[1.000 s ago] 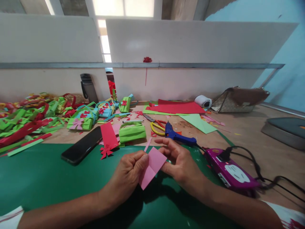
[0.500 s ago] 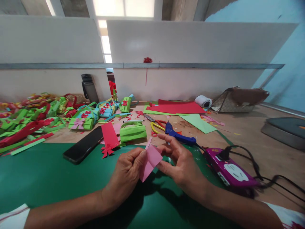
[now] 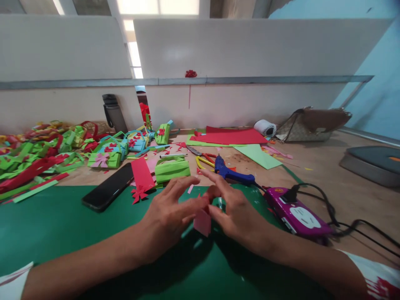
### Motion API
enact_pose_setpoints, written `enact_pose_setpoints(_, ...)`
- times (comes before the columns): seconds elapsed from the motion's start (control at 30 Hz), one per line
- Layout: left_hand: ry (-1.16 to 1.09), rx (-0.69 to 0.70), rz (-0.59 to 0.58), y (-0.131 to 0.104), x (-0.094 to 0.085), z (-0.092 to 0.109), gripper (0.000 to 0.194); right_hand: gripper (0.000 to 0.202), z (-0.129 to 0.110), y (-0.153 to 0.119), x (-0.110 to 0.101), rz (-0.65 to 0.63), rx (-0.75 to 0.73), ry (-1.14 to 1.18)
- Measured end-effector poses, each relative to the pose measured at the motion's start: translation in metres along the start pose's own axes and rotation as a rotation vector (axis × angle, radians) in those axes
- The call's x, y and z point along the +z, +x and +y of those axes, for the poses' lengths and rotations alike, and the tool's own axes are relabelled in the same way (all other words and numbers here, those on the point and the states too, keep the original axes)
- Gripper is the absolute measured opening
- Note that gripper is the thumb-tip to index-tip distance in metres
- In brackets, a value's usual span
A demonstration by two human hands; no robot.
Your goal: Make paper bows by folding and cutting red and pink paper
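A small folded piece of pink paper (image 3: 202, 223) hangs between my hands above the green mat. My left hand (image 3: 170, 210) pinches its top from the left, the fingertips partly hidden. My right hand (image 3: 236, 212) closes thumb and bent finger on the same top edge, with its index finger raised. A narrow pink strip (image 3: 190, 189) lies just beyond my left fingers. Behind it is a green paper bag (image 3: 172, 170). To its left, a red paper strip (image 3: 143, 173) lies with a red paper flower (image 3: 139, 194) at its near end.
Beyond my right hand lie a blue glue gun (image 3: 234, 175) and scissors (image 3: 200, 153). A purple power strip (image 3: 301, 212) with cables is at right. A phone (image 3: 108, 187) lies on the green mat (image 3: 40, 225). Finished paper bags (image 3: 104, 157) pile up at left; red sheets (image 3: 236, 136) lie behind.
The pink paper has been turned and now looks smaller, folded. My left hand has moved right to meet my right hand. The view has shifted slightly.
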State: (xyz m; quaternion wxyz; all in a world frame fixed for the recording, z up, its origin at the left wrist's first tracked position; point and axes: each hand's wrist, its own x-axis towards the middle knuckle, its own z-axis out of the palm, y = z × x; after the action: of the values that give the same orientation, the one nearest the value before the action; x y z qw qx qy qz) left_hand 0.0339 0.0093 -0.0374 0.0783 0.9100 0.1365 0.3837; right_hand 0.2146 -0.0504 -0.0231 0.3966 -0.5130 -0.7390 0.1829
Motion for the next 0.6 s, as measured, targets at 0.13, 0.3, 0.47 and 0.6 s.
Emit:
enact_pose_setpoints(0.13, 0.113, 0.134, 0.023, 0.001, -0.009, 0.001, 0.019, 0.065, -0.001, 0.001, -0.002, -0.012, -0.026, -0.058)
enact_pose_setpoints(0.3, 0.262, 0.226, 0.083, -0.005, -0.025, 0.003, 0.013, 0.056, 0.0, 0.011, -0.005, 0.012, -0.013, -0.035)
enact_pose_setpoints(0.47, 0.246, 0.157, 0.049, -0.022, -0.028, -0.007, 0.012, 0.026, 0.007, 0.009, -0.005, 0.129, -0.243, -0.148)
enact_pose_setpoints(0.6, 0.157, 0.016, -0.112, -0.036, -0.023, -0.015, 0.012, 0.02, 0.01, 0.0, -0.008, 0.11, -0.49, -0.201)
